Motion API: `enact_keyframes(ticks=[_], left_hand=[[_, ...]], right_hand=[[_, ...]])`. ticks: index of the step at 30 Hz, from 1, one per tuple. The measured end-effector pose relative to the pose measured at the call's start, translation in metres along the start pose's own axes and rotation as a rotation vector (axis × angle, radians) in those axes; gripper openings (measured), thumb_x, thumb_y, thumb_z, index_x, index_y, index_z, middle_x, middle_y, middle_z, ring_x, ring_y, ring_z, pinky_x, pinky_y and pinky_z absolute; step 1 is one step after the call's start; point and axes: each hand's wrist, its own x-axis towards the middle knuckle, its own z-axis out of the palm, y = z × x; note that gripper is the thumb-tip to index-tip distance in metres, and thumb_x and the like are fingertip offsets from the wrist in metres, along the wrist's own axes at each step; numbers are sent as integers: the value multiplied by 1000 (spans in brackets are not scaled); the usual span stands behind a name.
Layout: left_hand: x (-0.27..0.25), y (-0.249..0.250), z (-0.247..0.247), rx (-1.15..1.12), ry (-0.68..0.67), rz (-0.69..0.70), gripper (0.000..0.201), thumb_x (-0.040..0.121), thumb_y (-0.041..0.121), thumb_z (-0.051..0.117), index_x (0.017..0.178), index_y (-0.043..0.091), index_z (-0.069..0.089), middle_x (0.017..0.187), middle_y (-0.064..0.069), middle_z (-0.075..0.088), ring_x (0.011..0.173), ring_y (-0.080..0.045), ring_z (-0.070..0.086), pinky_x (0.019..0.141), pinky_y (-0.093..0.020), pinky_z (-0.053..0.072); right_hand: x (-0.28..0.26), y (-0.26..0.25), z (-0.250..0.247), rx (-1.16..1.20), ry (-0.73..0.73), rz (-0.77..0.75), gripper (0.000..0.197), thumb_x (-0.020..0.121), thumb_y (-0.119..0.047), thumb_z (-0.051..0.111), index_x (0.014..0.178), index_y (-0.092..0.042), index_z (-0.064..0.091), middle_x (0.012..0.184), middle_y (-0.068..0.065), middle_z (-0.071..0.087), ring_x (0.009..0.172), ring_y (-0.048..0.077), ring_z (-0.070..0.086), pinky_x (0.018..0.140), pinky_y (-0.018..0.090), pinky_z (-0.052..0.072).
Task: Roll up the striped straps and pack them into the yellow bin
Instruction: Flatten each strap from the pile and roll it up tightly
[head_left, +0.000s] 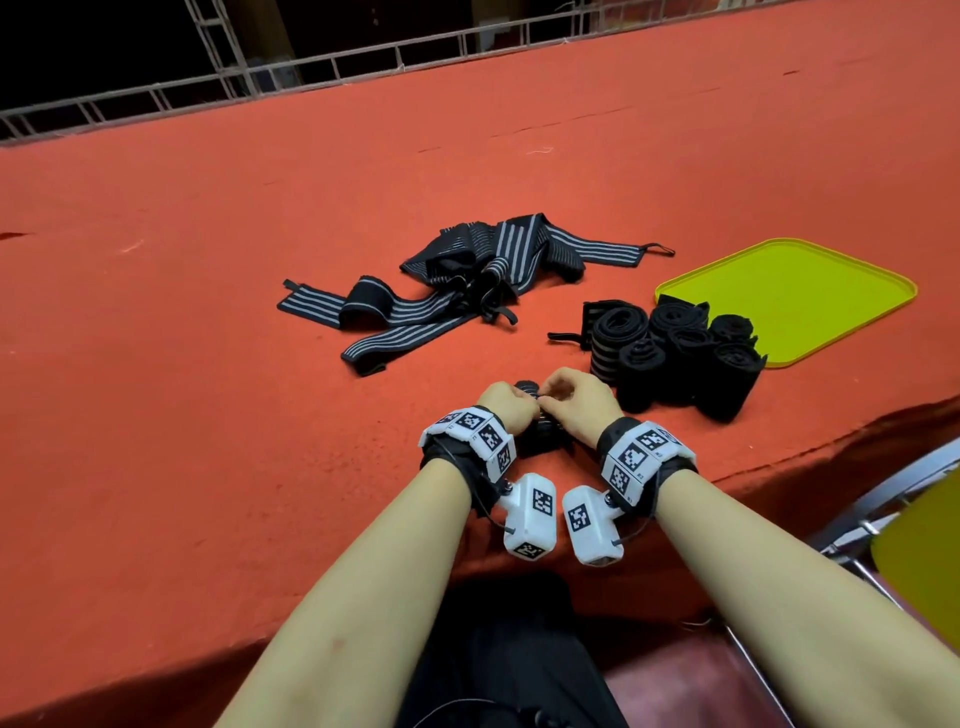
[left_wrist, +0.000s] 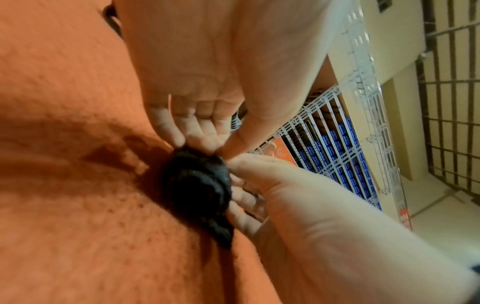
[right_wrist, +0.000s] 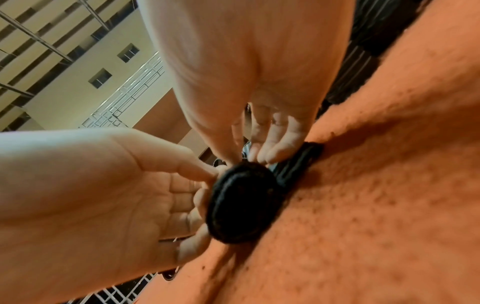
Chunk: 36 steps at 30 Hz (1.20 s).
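Near the front edge of the red table (head_left: 208, 260), our left hand (head_left: 506, 410) and right hand (head_left: 582, 402) both pinch a half-wound strap roll (right_wrist: 244, 203), fingers curled round its ends. The woven elastic looks light, soft and springy; we judge it will unwind unless gripped across the coil. Loose striped straps (head_left: 467, 275) lie mid-table; finished rolls (head_left: 675, 353) sit by the yellow bin (head_left: 810, 291) toward the right edge.

text: none legible | wrist bands (head_left: 644, 457): black-white square codes only; no words
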Motion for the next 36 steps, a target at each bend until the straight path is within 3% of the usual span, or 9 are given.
enact_keyframes(ticks=[4, 9, 14, 18, 21, 27, 30, 33, 36], left_hand=[[7, -2, 0, 16, 33, -20, 36, 77, 12, 69, 55, 14, 41, 60, -5, 46, 65, -21, 46, 63, -32, 41], [5, 0, 8, 69, 33, 18, 43, 73, 32, 77, 63, 12, 40, 71, -10, 54, 67, -24, 50, 61, -33, 40], [5, 17, 17, 78, 23, 100, 27, 83, 13, 57, 58, 13, 46, 60, -7, 50, 62, -24, 48, 61, -34, 43], [13, 18, 19, -20, 25, 74, 26, 82, 2, 60, 66, 18, 47, 59, -4, 48, 51, -18, 45, 59, -26, 44], [15, 20, 24, -58, 15, 30, 34, 78, 7, 64, 55, 14, 40, 51, -5, 42, 52, -21, 43, 63, -34, 45], [19, 22, 35, -141, -8, 9, 49, 76, 22, 71, 44, 14, 35, 39, -2, 42, 46, -20, 43, 58, -30, 42], [25, 22, 32, -253, -91, -20, 31, 76, 22, 71, 56, 13, 48, 60, -11, 58, 56, -22, 57, 68, -34, 57], [23, 22, 25, -429, -116, -51, 19, 86, 12, 66, 72, 2, 57, 59, -9, 60, 46, -13, 59, 45, -21, 53], [23, 18, 24, -462, -70, -38, 24, 83, 17, 71, 83, -4, 60, 70, -11, 60, 55, -14, 62, 55, -22, 55]], right_hand=[[-1, -3, -1, -67, -12, -32, 9, 85, -16, 63, 90, -14, 70, 93, -1, 57, 86, 11, 50, 77, 19, 34], [-1, 2, -7, -57, 32, 13, 8, 83, -14, 63, 89, -12, 69, 98, 4, 64, 88, 15, 54, 80, 21, 39], [1, 8, -11, -4, 105, 29, 26, 79, 6, 51, 85, -11, 69, 93, 6, 69, 77, 13, 51, 70, 14, 34], [0, 12, -13, 30, 134, 106, 12, 86, -12, 57, 87, -9, 68, 87, 4, 68, 78, 13, 53, 71, 18, 35], [-1, 15, -14, 75, 147, 153, 15, 87, -24, 61, 87, -9, 63, 84, 2, 62, 83, 16, 56, 71, 21, 34], [-3, 18, -11, 77, 149, 193, 23, 97, -19, 42, 107, -2, 54, 107, 19, 64, 104, 35, 57, 83, 34, 40], [-3, 20, -10, 118, 153, 227, 27, 97, -27, 44, 109, -4, 53, 108, 17, 64, 105, 33, 57, 85, 34, 41], [-3, 26, -9, 201, 147, 225, 28, 95, -28, 51, 112, -6, 53, 103, 8, 61, 101, 24, 57, 83, 28, 39], [-4, 30, -6, 308, 144, 186, 26, 95, -26, 54, 113, -8, 55, 98, 2, 57, 94, 15, 54, 87, 26, 41]])
